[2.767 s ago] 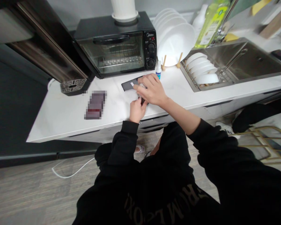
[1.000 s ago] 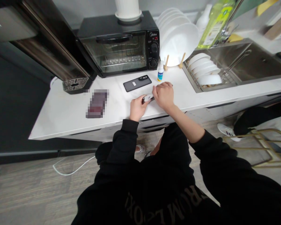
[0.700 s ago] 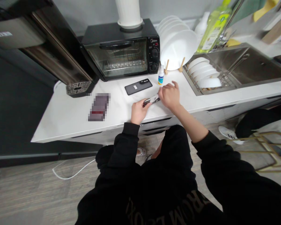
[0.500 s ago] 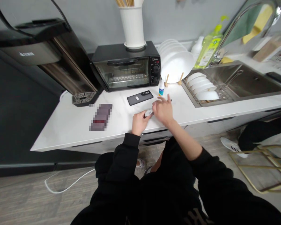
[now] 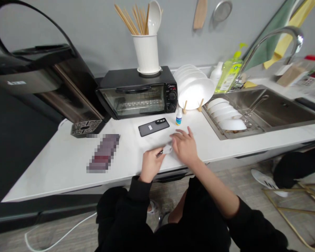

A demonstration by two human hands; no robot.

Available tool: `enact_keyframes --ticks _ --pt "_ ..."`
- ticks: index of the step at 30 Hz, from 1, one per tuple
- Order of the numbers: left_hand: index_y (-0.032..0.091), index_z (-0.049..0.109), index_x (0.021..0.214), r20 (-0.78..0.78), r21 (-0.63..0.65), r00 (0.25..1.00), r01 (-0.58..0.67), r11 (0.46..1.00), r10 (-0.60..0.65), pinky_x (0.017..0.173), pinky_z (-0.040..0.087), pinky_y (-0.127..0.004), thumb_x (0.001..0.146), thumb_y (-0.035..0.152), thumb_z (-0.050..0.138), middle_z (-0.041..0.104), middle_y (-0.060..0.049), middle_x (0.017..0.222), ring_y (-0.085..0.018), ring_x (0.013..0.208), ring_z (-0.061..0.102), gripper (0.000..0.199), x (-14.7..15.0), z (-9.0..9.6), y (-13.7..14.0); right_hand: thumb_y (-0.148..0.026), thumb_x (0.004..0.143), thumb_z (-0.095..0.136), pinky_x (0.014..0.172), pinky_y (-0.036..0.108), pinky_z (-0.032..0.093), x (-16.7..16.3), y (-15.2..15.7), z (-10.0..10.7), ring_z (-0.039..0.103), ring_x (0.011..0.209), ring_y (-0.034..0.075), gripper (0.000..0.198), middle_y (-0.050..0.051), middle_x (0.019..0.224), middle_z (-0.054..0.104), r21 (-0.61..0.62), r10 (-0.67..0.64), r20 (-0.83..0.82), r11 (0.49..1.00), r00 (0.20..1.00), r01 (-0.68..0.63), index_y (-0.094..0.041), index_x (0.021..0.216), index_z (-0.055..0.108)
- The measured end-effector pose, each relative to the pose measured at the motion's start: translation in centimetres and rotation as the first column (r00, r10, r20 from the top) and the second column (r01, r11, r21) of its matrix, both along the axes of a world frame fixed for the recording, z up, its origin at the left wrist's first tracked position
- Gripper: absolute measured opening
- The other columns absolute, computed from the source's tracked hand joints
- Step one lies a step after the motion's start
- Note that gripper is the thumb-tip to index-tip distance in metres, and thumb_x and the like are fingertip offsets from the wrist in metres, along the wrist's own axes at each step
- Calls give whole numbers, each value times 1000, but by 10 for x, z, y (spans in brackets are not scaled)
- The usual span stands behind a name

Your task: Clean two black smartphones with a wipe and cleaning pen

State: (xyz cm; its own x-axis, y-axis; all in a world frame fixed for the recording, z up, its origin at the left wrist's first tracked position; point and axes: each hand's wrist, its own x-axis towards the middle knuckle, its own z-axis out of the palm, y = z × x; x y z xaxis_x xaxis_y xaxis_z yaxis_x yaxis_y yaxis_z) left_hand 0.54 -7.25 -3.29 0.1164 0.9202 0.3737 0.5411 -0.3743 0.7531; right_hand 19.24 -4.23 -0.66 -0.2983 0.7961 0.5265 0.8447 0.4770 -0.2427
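Observation:
My left hand (image 5: 151, 164) is closed around a small white object (image 5: 167, 149) just above the counter's front edge. A short dark, shiny piece sticks out beside its thumb; I cannot make out what kind of thing this is. Close by on the right is my right hand (image 5: 185, 145), its fingers spread and its thumb side right at the white object. Whether it touches the object is unclear. Beyond the hands, a black phone or phone case (image 5: 154, 127) lies flat on the counter. A small white bottle with a blue and yellow label (image 5: 179, 117) stands upright beside it.
A pixelated dark item (image 5: 104, 153) lies on the white counter (image 5: 60, 168) at left. Behind stand a black dispenser (image 5: 68, 91), a toaster oven (image 5: 139, 94) and racked plates (image 5: 195, 92). Bowls (image 5: 227, 115) sit by the sink (image 5: 275, 105). Another person's shoe (image 5: 267, 182) shows at right.
The view has tilted up, so the counter things sit lower. My right hand has drawn slightly away from the white object, its fingers more spread. The left hand keeps its hold.

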Motion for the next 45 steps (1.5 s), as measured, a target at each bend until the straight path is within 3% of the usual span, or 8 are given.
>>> enact_keyframes --ticks 4,9,12,19,26,33,41,45 --pt "18 61 54 -12 6 1000 -16 1000 16 52 43 -24 81 15 62 62 0 51 -15 48 58 27 -6 -5 -3 -32 108 46 112 43 39 -36 -22 -5 64 105 24 36 8 113 78 61 306 119 947 944 -315 -15 132 67" --pt "22 82 96 8 -72 1000 5 997 -4 81 59 -28 93 23 67 84 -3 96 -21 85 78 16 0 4 -7 -33 109 39 93 44 41 22 0 -11 61 100 27 37 10 111 76 61 11 46 998 999 -14 -17 120 71" --pt "28 80 121 69 -121 997 44 992 -36 97 59 -31 99 31 67 81 -1 119 -23 105 79 26 5 9 -7 -25 109 35 108 49 36 37 7 -9 61 116 29 38 10 115 76 33 -191 -14 981 981 191 -18 121 70" --pt "18 70 64 -78 -71 995 -71 995 66 59 51 -26 81 9 61 72 -3 61 -19 56 67 22 -2 -2 -9 -29 105 48 113 44 38 -19 -27 -8 61 115 26 39 12 124 73 47 299 82 952 951 -303 -13 138 63" --pt "29 80 116 41 -111 998 51 993 -47 92 59 -27 99 27 65 83 -1 112 -21 100 80 23 5 10 -8 -19 104 41 122 57 27 27 6 -8 62 117 29 33 8 114 75 36 -167 -69 985 984 170 -21 117 71" --pt "20 74 77 3 -76 998 -64 995 65 71 60 -27 87 6 62 81 -5 79 -20 69 76 21 3 -10 -1 -31 103 49 112 45 38 -34 -19 -12 63 109 24 29 7 116 74 67 231 -92 972 969 -226 -20 125 66" --pt "28 78 120 36 -111 998 53 992 -49 96 59 -29 102 27 62 82 -3 115 -21 103 79 24 5 13 -7 -27 108 37 121 60 30 7 6 -9 61 117 29 35 9 111 73 20 -234 -134 971 963 238 -21 110 71" --pt "20 80 87 -155 -111 988 -42 993 24 73 61 -30 92 12 62 82 -7 82 -23 73 78 20 2 4 -5 -27 108 41 129 61 16 -26 -19 -8 56 135 26 35 6 125 73 15 58 -83 998 995 -57 -26 135 64"
